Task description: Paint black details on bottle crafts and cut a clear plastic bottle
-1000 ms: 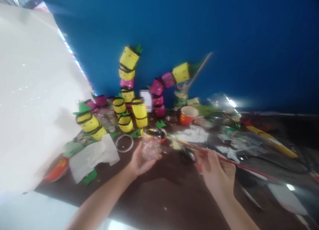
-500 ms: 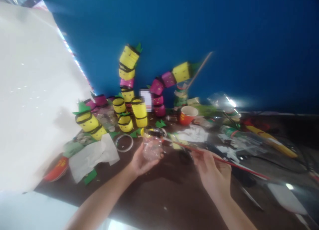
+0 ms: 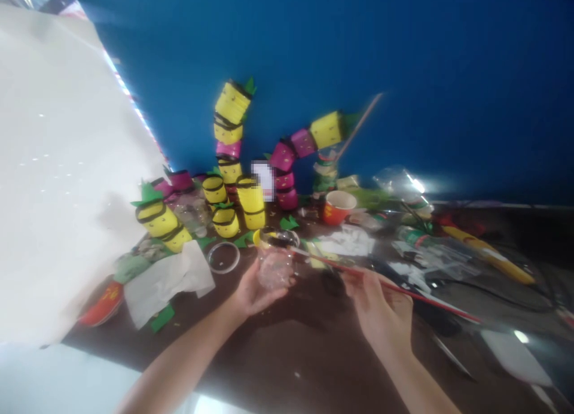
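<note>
1. Cup (image 3: 275, 269), clear, dark near its top, sits in the left hand (image 3: 251, 293) above the worktop (image 3: 287, 354); that grip is partly closed, fingers and thumb curled around it.
2. Right hand (image 3: 379, 306) pinches a red stick (image 3: 329, 261), its grip closed; the pale tip is by the cup's upper side, contact unclear.
3. Ring (image 3: 239, 258) and paper (image 3: 168, 282) lie left.
4. Yellow pots (image 3: 251, 204) stand behind.

- Your left hand (image 3: 253, 291): fingers partly hidden behind the clear plastic cup (image 3: 274, 271).
- Your right hand (image 3: 381, 309): fingertips blurred.
- Your arms (image 3: 179, 357): both cut off at the bottom edge.
- Red-and-white stick (image 3: 330, 262): tip blurred, contact with cup unclear.
- White card (image 3: 264, 180): pixelated, contents unreadable.
</note>
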The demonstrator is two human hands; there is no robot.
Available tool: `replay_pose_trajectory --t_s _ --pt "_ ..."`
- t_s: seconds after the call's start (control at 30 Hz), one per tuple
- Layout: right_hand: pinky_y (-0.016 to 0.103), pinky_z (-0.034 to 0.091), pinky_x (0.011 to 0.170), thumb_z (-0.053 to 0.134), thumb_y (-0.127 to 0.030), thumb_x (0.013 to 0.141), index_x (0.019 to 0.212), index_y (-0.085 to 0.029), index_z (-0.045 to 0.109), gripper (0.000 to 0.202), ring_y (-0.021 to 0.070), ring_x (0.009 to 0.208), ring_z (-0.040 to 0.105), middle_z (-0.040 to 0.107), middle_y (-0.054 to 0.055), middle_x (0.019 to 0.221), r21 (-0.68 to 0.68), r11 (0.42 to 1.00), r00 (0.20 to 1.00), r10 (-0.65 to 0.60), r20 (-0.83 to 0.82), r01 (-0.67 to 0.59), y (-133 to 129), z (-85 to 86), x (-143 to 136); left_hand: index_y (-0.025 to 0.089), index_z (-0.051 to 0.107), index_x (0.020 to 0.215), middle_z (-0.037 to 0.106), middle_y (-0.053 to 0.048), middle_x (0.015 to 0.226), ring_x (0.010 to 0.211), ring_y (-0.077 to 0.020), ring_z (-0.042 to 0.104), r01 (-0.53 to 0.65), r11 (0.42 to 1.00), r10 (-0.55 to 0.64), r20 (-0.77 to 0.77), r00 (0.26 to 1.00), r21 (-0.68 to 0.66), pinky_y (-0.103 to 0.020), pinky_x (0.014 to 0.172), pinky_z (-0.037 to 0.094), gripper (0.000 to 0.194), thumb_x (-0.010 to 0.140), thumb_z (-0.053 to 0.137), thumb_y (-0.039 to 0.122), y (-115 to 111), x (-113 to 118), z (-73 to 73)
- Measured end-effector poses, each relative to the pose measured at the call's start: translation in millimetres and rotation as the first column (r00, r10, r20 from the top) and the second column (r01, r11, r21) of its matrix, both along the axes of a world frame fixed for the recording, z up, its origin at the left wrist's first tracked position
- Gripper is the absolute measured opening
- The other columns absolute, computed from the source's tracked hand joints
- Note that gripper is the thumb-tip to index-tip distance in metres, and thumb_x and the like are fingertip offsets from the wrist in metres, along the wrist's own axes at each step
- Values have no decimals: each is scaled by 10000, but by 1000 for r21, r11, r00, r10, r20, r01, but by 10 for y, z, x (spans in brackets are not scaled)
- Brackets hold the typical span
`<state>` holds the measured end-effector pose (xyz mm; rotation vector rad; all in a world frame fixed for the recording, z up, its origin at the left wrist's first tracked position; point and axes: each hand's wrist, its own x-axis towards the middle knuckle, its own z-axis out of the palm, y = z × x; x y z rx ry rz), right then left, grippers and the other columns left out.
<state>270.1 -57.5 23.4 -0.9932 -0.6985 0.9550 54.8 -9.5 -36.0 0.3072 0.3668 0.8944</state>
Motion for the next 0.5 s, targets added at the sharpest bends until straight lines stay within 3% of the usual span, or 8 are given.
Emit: replay_pose_trajectory --t_s 0.2,0.37,0.5 --pt "246 468 479 800 -474 625 662 -189 715 299 124 509 583 691 42 611 -10 996 995 -88 -47 88 31 28 49 156 604 1116 666 -103 1041 833 -218 656 -82 997 82 33 996 0 -320 711 522 486 757 662 480 -23 39 138" --pt "263 478 462 803 -473 621 652 -206 710 285 134 495 587 691 39 603 14 1000 999 4 -52 -3 38 41 21 113 613 1092 668 -123 994 832 -227 656 -33 999 32 33 999 16 -308 672 527 491 777 635 488 -23 55 168" --pt "252 480 476 804 -456 629 677 -186 722 286 122 502 582 703 47 630 -18 998 996 -68 -59 67 51 22 23 143 594 1105 662 -110 976 758 -207 657 -40 999 40 56 998 10 -291 591 528 491 777 615 509 0 29 172"
